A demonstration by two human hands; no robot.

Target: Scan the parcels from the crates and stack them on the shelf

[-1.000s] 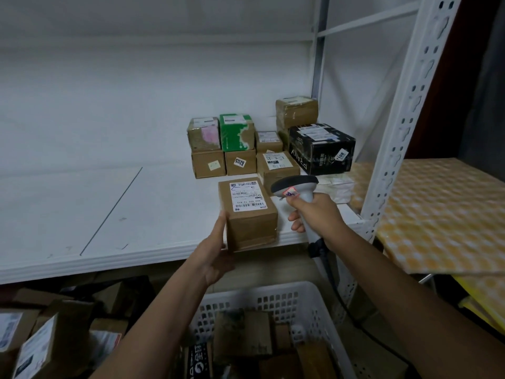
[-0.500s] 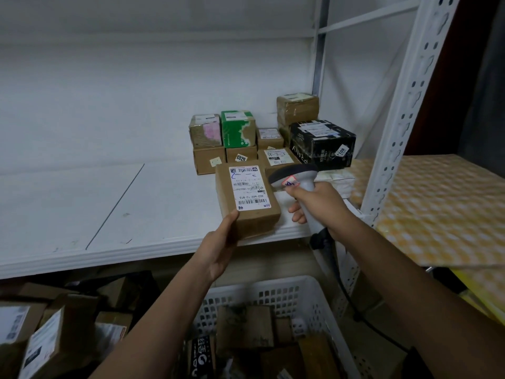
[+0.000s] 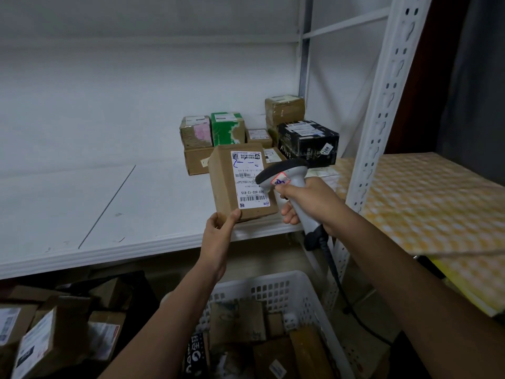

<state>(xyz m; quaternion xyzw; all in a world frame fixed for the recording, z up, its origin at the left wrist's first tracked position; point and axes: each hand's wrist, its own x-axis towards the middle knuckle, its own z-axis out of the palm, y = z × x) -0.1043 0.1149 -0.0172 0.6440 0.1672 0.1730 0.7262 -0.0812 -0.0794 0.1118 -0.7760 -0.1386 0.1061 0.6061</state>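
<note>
1. The left hand (image 3: 220, 228) grips the lower left corner of a brown cardboard parcel (image 3: 240, 181), thumb on its front face and fingers curled behind, holding it up over the front part of the white shelf (image 3: 109, 203).
2. The parcel stands nearly upright, tilted a little, with its white shipping label (image 3: 250, 179) facing the camera; the label's print reads upside down.
3. The right hand (image 3: 308, 203) is wrapped round the handle of a grey handheld barcode scanner (image 3: 287, 181). The scanner's dark head sits just beside the label's right edge, and its black cable (image 3: 336, 274) hangs down past the shelf edge.
4. At the back right of the shelf stands a group of parcels: a green box (image 3: 226, 128), a black box (image 3: 308, 142) and several brown ones, some stacked.
5. Below, a white plastic crate (image 3: 273, 291) holds more brown parcels, and other cardboard boxes (image 3: 54, 337) lie at lower left.
6. A yellow chequered surface (image 3: 426, 203) lies to the right of the perforated white upright (image 3: 382, 105).
</note>
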